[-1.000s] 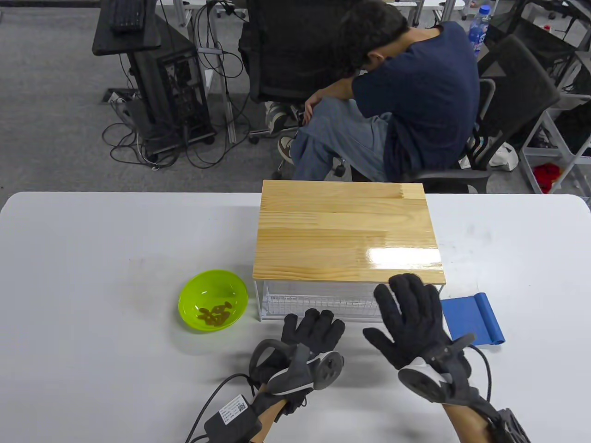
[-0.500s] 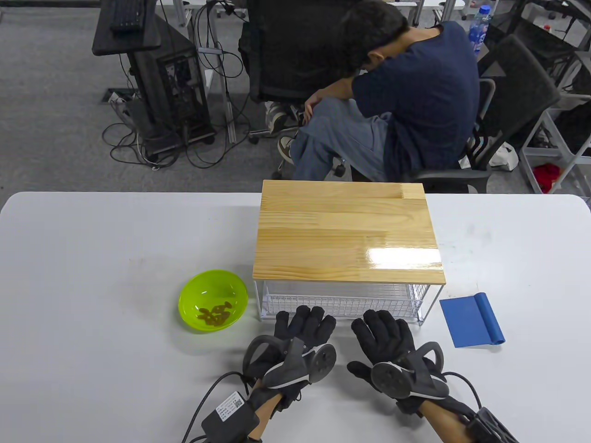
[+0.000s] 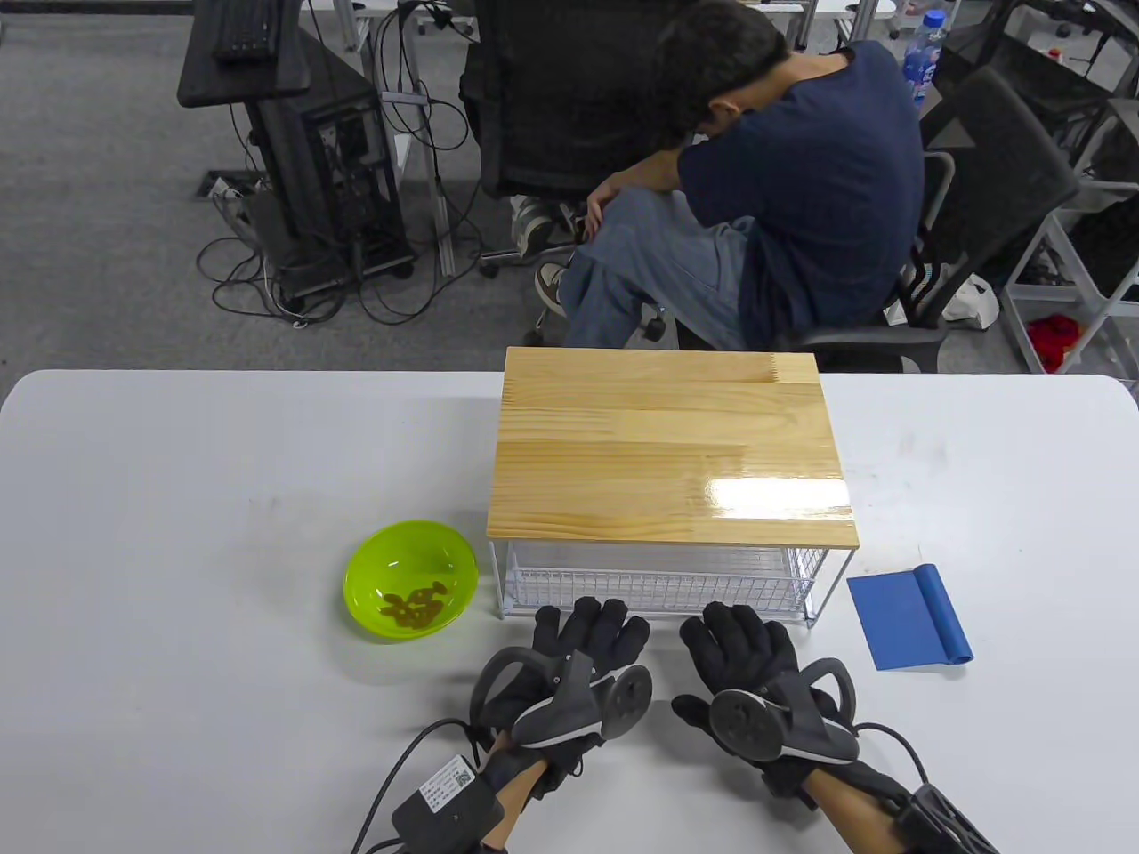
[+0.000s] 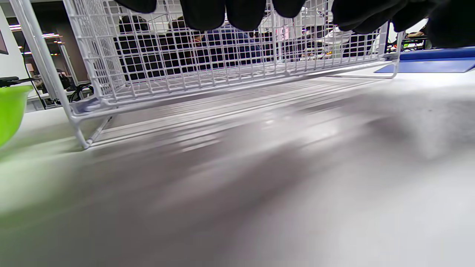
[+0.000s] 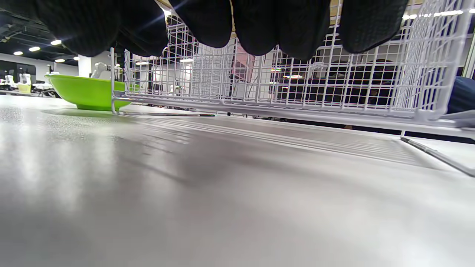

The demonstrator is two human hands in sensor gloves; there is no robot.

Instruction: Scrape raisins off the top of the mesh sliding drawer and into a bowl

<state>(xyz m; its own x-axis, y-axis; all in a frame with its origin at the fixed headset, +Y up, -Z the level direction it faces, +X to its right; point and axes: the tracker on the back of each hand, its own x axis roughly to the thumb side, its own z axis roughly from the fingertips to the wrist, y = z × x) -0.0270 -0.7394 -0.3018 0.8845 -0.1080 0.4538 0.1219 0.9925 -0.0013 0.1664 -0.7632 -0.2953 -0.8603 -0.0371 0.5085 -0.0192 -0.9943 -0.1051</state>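
The mesh sliding drawer (image 3: 658, 587) sits under a bare wooden top (image 3: 667, 445), on which I see no raisins. Left of it stands a green bowl (image 3: 365, 578) with a small heap of raisins (image 3: 414, 607) inside. My left hand (image 3: 587, 636) and right hand (image 3: 739, 645) lie side by side on the table just in front of the drawer, fingers relaxed, holding nothing. In the left wrist view the fingertips (image 4: 222, 13) hang before the drawer's white wire front (image 4: 222, 63). The right wrist view shows fingertips (image 5: 274, 26), the wire front (image 5: 297, 89) and the bowl (image 5: 87, 92).
A blue scraper (image 3: 908, 618) lies flat on the white table (image 3: 178, 498) right of the drawer, also seen in the left wrist view (image 4: 430, 65). A person (image 3: 783, 196) sits hunched on a chair beyond the table's far edge.
A second ago my right hand was raised with spread fingers over the drawer's front right corner; it came down to the table beside the left hand. The left hand barely shifted.
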